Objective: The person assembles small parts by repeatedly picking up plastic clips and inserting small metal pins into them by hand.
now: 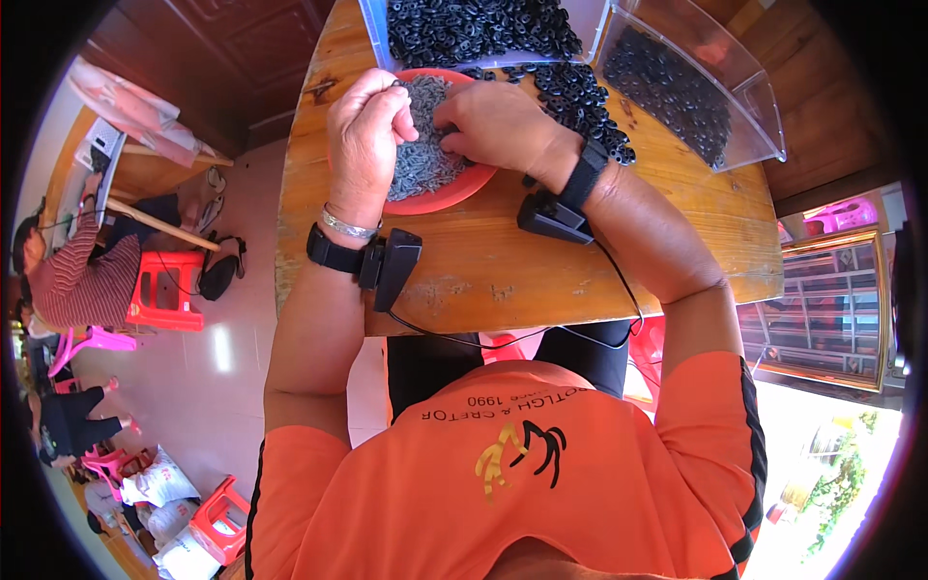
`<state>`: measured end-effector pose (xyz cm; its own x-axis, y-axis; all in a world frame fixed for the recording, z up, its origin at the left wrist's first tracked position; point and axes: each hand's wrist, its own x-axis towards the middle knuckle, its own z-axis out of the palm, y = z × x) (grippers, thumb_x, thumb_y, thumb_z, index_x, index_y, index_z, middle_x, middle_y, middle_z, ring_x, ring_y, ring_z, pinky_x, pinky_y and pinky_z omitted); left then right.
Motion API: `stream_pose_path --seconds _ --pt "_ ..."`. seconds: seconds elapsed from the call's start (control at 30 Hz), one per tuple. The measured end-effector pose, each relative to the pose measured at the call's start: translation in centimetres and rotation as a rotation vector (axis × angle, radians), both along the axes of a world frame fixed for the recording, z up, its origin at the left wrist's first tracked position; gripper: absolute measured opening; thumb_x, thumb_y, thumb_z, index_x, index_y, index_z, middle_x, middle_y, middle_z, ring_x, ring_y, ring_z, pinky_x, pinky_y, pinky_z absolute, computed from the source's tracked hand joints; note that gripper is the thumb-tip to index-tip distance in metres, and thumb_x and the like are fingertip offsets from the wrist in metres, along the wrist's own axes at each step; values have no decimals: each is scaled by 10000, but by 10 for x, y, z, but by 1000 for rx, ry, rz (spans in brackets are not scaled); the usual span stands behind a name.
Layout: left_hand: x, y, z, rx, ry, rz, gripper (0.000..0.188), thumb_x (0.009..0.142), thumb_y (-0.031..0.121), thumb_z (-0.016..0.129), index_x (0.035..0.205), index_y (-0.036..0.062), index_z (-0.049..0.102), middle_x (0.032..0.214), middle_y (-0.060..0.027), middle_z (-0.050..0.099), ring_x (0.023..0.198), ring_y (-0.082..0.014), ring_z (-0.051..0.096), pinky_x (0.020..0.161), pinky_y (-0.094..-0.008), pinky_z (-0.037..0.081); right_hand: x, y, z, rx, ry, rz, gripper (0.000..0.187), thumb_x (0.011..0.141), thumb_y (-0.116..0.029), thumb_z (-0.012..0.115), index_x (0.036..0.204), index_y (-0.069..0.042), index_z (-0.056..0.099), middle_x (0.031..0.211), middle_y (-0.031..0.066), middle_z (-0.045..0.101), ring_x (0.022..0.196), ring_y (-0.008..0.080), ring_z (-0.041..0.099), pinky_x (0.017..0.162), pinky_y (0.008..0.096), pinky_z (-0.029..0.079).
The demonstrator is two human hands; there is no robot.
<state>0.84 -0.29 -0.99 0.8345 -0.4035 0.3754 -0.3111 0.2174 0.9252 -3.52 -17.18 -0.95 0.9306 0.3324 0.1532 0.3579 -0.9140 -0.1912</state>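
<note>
A red bowl (440, 202) full of small grey screw-like pieces (418, 164) sits on the wooden table in front of me. Over the bowl's left side is my left hand (362, 135), closed with thumb and forefinger together; a dark bit shows at the fingertips, too small to name. My right hand (498, 124) reaches over the bowl's right side, its fingers curled down at the grey pieces. Whatever those fingers hold is hidden. Beyond the right hand lies a loose heap of small black oval rings (577, 101).
A clear bin (592, 43) of black rings stands at the table's far side, another clear bin (754, 126) tilted at its right. Cables (619, 266) run from my wrist devices across the table (483, 280). At left, a person sits by a red stool (166, 290).
</note>
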Motion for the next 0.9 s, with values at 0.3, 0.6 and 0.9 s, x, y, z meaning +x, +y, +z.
stream_pose_path --seconds 0.3,0.6,0.9 --pt "-2 -1 4 -51 15 62 201 834 137 486 670 24 511 558 -11 497 502 -90 469 495 -221 381 5 -7 1 140 -16 -92 148 754 -156 669 876 -72 677 822 98 662 756 230 639 674 337 501" --pt "3 -4 -4 87 73 -37 180 829 128 500 691 18 534 577 -12 515 513 -83 478 501 -225 396 10 -24 -17 1018 191 -16 158 826 -22 595 958 -3 680 830 24 682 736 105 624 691 229 510" --pt "-1 -6 -9 208 75 -64 165 837 146 512 746 17 560 622 -10 533 552 -85 502 538 -225 425 13 -33 -18 1288 336 -30 169 872 -160 645 968 -24 674 804 13 668 716 76 610 661 199 505"
